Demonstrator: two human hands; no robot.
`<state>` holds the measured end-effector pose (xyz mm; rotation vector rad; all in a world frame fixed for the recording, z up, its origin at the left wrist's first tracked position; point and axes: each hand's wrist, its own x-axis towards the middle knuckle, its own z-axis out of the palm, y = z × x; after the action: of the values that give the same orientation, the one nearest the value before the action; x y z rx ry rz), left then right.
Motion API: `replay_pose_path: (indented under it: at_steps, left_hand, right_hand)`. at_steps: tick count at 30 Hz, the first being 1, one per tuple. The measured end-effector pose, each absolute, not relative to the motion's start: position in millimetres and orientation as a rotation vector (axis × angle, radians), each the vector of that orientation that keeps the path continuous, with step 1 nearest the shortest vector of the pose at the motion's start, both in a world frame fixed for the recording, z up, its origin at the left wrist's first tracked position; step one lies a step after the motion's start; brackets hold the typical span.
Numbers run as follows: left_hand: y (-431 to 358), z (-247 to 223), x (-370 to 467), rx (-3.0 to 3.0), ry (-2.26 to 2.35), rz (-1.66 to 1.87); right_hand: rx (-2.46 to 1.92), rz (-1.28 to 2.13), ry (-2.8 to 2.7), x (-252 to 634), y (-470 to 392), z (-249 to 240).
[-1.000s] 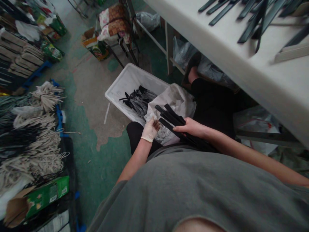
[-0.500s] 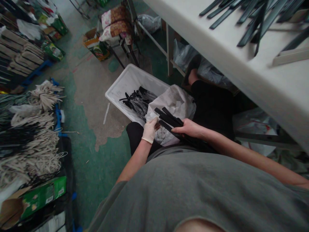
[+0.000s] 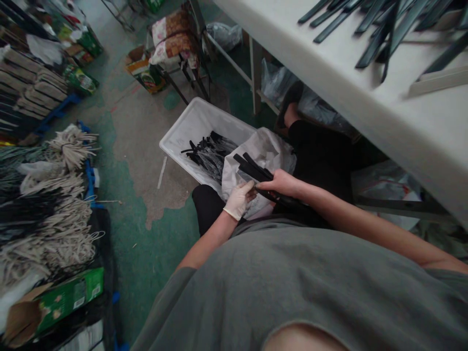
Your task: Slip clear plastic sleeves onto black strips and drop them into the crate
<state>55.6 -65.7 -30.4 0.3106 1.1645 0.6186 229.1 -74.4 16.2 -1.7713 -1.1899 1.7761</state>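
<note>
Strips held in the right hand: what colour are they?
The strips are black, showing best in the head view.

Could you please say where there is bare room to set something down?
Mostly bare floor lies between the beige cords and the white bin; the white table has a bare margin before its black strips. Crowded: the left hand, right hand, held strips and pale bag.

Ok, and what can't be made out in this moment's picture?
Left hand, head view: too blurred to tell whether its fingertips grip anything.
Rear ends of the held black strips, head view: hidden by the right hand or lost against black trousers.
Part of the white tub, head view: covered by the pale sack.
Table strips, head view: cut off by the picture's edges.
</note>
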Motion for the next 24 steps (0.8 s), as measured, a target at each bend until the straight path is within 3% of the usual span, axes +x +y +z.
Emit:
replay_pose_path:
  at_steps: [6, 13, 24]
  left_hand:
    - [-40, -21, 32, 0.251, 1.230, 0.866]
    - [-48, -11, 49, 0.329, 1.114, 0.875]
    - [-55, -11, 20, 0.173, 0.991, 0.794]
  right_hand:
    - [-1.723, 1.693, -1.419, 238, -92, 27]
    - [-1.730, 1.607, -1.295, 220, -63, 30]
    - [-1.541, 1.777, -1.354, 218, -76, 33]
